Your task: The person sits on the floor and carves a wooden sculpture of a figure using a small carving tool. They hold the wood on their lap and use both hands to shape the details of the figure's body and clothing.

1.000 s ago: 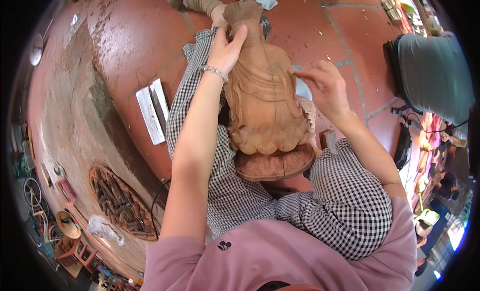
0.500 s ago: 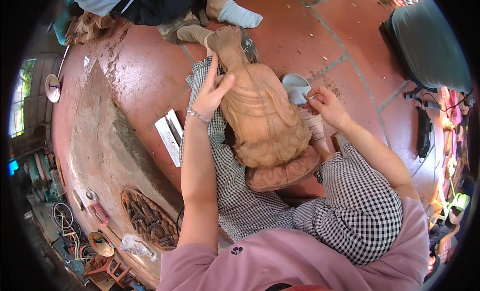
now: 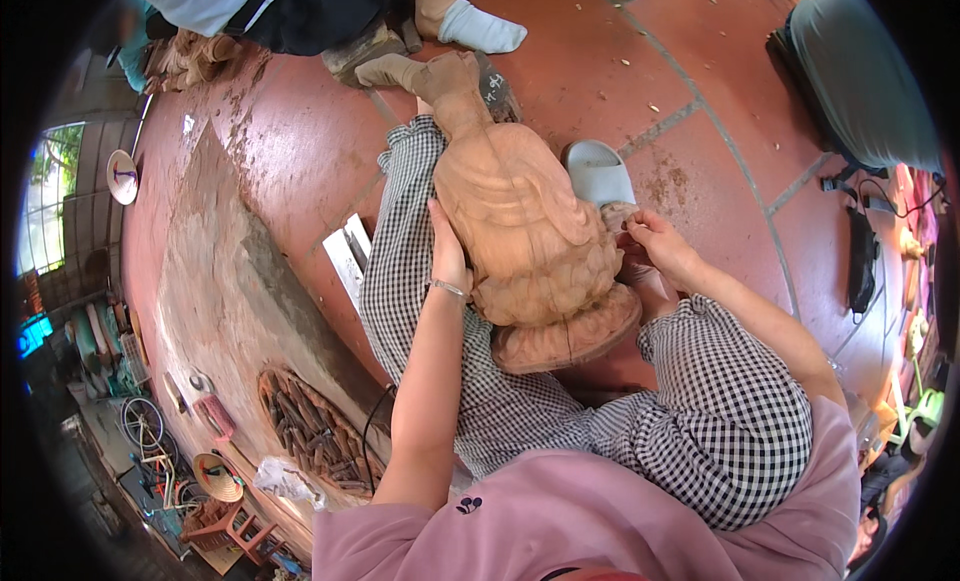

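Note:
A carved wooden statue [image 3: 510,201] with draped folds lies between my legs, its narrow end pointing away and its round petalled base [image 3: 567,336] toward me. My left hand [image 3: 450,249] rests along the statue's left side, fingers stretched and flat against the wood. Beside the statue's lower right side is my right hand [image 3: 655,246], its fingers pinched together. Whatever those fingertips hold, if anything, is too small to tell. A pale slipper [image 3: 600,176] lies on the floor just beyond my right hand.
To the left lies a long wooden slab [image 3: 225,271] with a hollow full of carving tools [image 3: 310,431]. A white sheet-like object [image 3: 347,261] lies by my left leg. Another person's socked foot [image 3: 482,27] is at the far side. A grey-green covered object [image 3: 860,81] stands far right.
My left hand has slid down from the statue's narrow upper end to its middle left side. My right hand has moved slightly toward me, away from the slipper.

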Available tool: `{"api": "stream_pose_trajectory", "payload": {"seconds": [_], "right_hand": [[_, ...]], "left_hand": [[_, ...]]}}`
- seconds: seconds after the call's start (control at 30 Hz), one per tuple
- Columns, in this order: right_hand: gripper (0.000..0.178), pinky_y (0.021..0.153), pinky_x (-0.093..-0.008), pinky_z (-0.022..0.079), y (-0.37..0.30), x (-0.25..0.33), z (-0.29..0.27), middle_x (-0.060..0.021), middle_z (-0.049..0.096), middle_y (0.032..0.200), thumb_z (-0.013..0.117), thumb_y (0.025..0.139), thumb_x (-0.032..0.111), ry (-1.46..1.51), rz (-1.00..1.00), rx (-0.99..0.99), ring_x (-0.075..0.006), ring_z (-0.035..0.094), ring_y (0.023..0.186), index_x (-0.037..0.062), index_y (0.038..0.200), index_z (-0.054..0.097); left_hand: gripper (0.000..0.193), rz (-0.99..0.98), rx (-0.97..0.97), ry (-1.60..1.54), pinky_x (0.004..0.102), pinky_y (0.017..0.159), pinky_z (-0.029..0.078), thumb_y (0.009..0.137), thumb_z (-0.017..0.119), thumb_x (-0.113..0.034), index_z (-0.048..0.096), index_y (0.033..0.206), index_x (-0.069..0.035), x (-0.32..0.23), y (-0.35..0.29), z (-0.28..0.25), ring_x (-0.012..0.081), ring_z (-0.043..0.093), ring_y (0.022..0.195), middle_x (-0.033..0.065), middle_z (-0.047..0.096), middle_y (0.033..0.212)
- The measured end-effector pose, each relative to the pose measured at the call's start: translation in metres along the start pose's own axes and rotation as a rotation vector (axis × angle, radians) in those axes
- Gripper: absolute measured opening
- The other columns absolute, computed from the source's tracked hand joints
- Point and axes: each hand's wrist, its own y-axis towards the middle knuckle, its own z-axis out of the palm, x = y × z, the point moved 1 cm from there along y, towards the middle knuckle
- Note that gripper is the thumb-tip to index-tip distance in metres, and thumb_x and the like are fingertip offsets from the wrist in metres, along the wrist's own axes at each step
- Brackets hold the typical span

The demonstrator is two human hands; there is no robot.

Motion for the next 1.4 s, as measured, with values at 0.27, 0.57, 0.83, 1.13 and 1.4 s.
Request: {"api": "stream_pose_trajectory", "payload": {"seconds": [0.27,0.57,0.83,1.13,1.4], "right_hand": [[0.017,0.079,-0.0315,0.055,-0.003,-0.009,0.010,-0.0061,0.059,0.104,0.047,0.103,0.017,0.090,-0.025,0.077,-0.0164,0.063,0.093,0.0042,0.113,0.052],[0.020,0.082,-0.0355,0.057,-0.016,-0.002,0.013,-0.0072,0.059,0.110,0.043,0.105,0.019,0.087,-0.015,0.112,-0.0182,0.065,0.093,0.0065,0.120,0.048],[0.023,0.079,-0.0366,0.058,-0.019,0.004,0.021,-0.0074,0.060,0.113,0.041,0.106,0.020,0.123,-0.076,0.082,-0.0201,0.066,0.091,0.0067,0.124,0.047],[0.030,0.093,-0.0318,0.051,-0.003,0.003,0.031,-0.0085,0.058,0.123,0.037,0.106,0.014,0.190,-0.082,-0.014,-0.0178,0.057,0.113,0.0046,0.132,0.048],[0.016,0.081,-0.0299,0.052,0.016,-0.013,0.025,-0.0060,0.057,0.108,0.043,0.105,0.016,0.318,-0.133,0.069,-0.0143,0.058,0.098,0.0068,0.115,0.051]], "left_hand": [[0.089,-0.028,0.016,-0.014,0.0481,0.112,0.039,0.096,0.017,-0.074,0.023,0.156,-0.009,0.010,0.015,-0.015,0.0340,0.037,0.141,0.0175,0.034,0.156],[0.061,-0.221,0.024,0.117,0.0365,0.096,0.050,0.100,0.047,-0.045,0.045,0.144,-0.003,0.023,0.031,-0.021,0.0276,0.057,0.116,0.0170,0.055,0.137],[0.066,-0.154,0.161,0.104,0.0376,0.101,0.047,0.100,0.048,-0.049,0.041,0.148,-0.004,0.025,0.030,-0.018,0.0275,0.053,0.124,0.0160,0.050,0.143],[0.075,0.067,0.110,0.304,0.0360,0.108,0.040,0.101,0.029,-0.058,0.044,0.144,0.002,0.065,0.064,-0.041,0.0322,0.053,0.127,0.0226,0.054,0.139],[0.088,0.095,-0.039,0.892,0.0427,0.089,0.048,0.101,0.022,-0.063,0.068,0.092,0.011,0.002,0.001,-0.021,0.0398,0.067,0.091,0.0341,0.066,0.090]]}}
